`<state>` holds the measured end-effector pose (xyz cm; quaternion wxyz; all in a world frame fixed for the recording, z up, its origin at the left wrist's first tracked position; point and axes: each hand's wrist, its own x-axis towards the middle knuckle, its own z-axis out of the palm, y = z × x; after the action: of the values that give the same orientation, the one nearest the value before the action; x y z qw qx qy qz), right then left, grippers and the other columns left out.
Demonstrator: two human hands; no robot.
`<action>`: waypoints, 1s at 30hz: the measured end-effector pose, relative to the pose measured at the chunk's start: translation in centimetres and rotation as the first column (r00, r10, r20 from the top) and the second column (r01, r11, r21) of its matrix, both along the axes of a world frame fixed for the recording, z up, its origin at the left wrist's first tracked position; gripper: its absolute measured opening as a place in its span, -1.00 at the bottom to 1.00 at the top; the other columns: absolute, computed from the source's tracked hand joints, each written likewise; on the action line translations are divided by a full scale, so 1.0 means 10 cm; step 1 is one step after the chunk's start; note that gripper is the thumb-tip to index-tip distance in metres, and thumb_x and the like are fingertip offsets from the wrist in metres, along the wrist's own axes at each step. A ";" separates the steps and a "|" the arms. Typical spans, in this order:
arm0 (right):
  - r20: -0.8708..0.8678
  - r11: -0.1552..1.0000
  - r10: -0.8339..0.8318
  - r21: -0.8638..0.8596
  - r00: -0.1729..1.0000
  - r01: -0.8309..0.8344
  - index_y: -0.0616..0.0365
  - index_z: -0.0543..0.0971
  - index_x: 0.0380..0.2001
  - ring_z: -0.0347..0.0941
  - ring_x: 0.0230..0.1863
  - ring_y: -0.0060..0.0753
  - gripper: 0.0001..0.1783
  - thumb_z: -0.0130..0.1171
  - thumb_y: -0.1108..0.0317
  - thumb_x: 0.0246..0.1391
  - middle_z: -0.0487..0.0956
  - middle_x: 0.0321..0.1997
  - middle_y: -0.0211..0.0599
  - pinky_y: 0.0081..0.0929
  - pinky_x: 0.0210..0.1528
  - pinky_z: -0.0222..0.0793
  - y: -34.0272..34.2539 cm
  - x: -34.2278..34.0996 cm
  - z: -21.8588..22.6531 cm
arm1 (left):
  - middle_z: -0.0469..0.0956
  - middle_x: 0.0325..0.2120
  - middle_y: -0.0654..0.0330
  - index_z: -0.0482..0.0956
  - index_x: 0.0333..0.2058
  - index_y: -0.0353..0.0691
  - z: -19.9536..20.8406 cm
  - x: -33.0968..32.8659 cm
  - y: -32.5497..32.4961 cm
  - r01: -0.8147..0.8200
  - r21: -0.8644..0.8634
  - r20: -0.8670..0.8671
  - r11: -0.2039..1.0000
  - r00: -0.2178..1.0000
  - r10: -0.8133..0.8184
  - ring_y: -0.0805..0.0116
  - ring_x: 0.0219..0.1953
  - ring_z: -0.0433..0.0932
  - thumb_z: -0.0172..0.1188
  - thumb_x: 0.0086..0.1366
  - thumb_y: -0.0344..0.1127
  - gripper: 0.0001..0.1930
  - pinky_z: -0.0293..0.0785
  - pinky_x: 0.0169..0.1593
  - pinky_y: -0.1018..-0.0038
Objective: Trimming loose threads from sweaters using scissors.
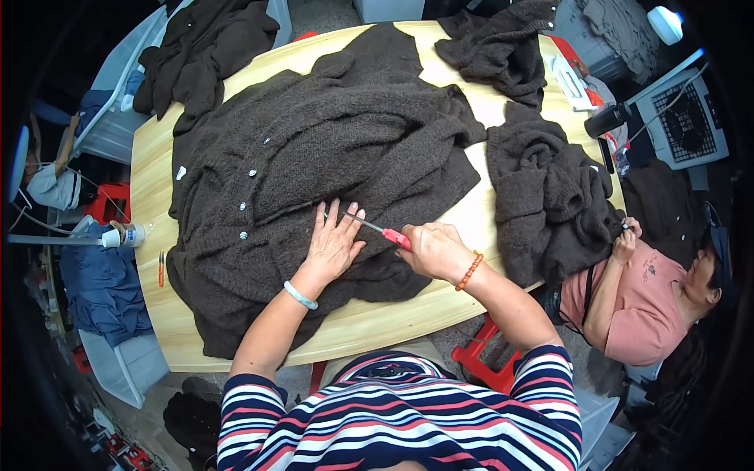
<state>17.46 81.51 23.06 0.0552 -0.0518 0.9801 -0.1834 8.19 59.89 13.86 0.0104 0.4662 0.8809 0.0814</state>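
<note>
A pale wooden tabletop (369, 322) fills the middle, carrying a large dark brown knitted cardigan (314, 165) with small white buttons, spread across its centre. At three o'clock lies a bunched brown knit (550, 196); at one o'clock another brown knit (503, 47). A co-worker in a pink shirt (644, 306) sits at four o'clock. The left hand (334, 243) lies open, palm down, fingers spread on the cardigan's lower edge. Just at its three o'clock, the right hand (436, 250) is closed around red-handled scissors (377, 229), blades pointing toward the left fingers. Small orange snips (161, 268) rest at nine o'clock.
</note>
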 end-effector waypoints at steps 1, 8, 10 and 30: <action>0.035 1.000 0.007 -0.022 0.999 -0.006 0.16 0.52 -0.47 0.60 -0.43 -0.05 -0.72 0.26 0.16 0.00 0.59 -0.57 -0.09 -0.17 -0.33 0.50 -0.02 -0.01 0.01 | 0.27 0.26 0.07 0.34 0.22 -0.20 0.02 0.01 0.00 0.007 -0.006 -0.001 1.000 1.000 -0.007 -0.08 0.36 0.08 0.21 0.22 -0.06 -0.37 -0.19 0.41 -0.09; 0.052 0.995 -0.098 -0.019 0.994 0.099 0.19 0.53 -0.43 0.61 -0.38 -0.01 -0.71 0.24 0.15 0.03 0.60 -0.53 -0.03 -0.15 -0.28 0.50 0.15 0.08 -0.01 | 0.26 0.27 0.06 0.35 0.22 -0.21 0.31 0.10 -0.22 -0.014 0.005 0.054 1.000 0.998 0.014 -0.11 0.37 0.06 0.26 0.19 -0.10 -0.35 -0.17 0.42 -0.04; 0.042 0.996 -0.072 -0.051 0.997 0.074 0.18 0.54 -0.40 0.60 -0.41 -0.02 -0.73 0.22 0.17 0.04 0.59 -0.56 -0.05 -0.13 -0.31 0.50 0.12 0.17 0.04 | 0.27 0.27 0.06 0.37 0.20 -0.21 0.37 0.16 -0.28 0.007 -0.042 0.057 0.999 0.998 -0.005 -0.09 0.38 0.05 0.25 0.20 -0.09 -0.37 -0.22 0.42 -0.04; 0.078 0.996 -0.006 -0.087 0.997 0.013 0.15 0.53 -0.35 0.59 -0.44 0.03 -0.75 0.22 0.19 0.06 0.58 -0.59 -0.05 -0.12 -0.33 0.49 -0.13 0.21 0.03 | 0.60 -0.44 0.02 0.60 -0.24 -0.33 0.29 -0.36 -0.28 -0.523 0.187 0.465 0.832 0.793 0.394 0.13 -0.37 0.60 0.36 0.06 -0.32 -0.70 0.49 -0.22 0.34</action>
<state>19.55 80.25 23.38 0.0901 -0.0424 0.9685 -0.2284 4.60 57.11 16.71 0.1013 0.2039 0.9224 0.3120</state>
